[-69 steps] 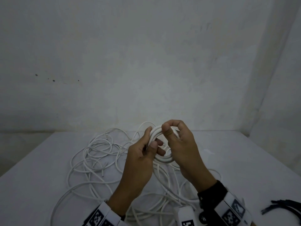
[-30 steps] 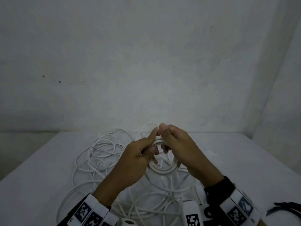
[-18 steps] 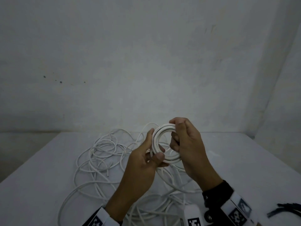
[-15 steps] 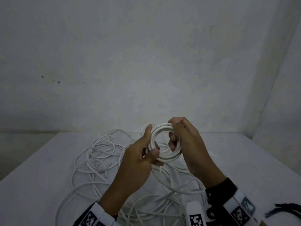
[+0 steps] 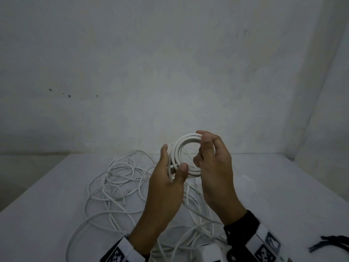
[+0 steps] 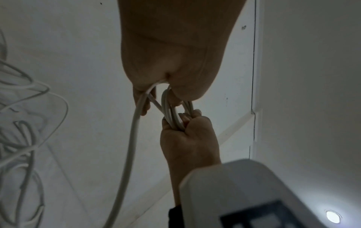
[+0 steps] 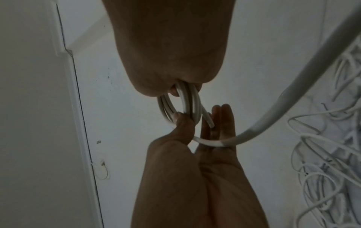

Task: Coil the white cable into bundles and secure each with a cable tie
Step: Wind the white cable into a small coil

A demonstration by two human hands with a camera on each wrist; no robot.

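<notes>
A small coil of white cable (image 5: 187, 140) is held upright above the table, between both hands. My left hand (image 5: 173, 157) pinches its lower left side, thumb in front and straight fingers behind. My right hand (image 5: 203, 150) grips the coil's right side with curled fingers. In the left wrist view the coil (image 6: 170, 111) runs from my left hand (image 6: 156, 92) into the right hand's fist (image 6: 185, 123). The right wrist view shows the coil (image 7: 187, 100), a cut cable end (image 7: 210, 122) and the left thumb (image 7: 183, 120). A loose strand (image 7: 273, 115) trails off to the tangle.
The remaining white cable (image 5: 117, 178) lies in a loose tangle on the white table (image 5: 47, 214), under and left of my hands. Black cable ties (image 5: 328, 242) lie at the near right. A bare wall stands close behind the table, with a corner at the right.
One second ago the hands held the coil lower and tilted flat. It has since come up and turned upright, and the left thumb has slid down to its lower left.
</notes>
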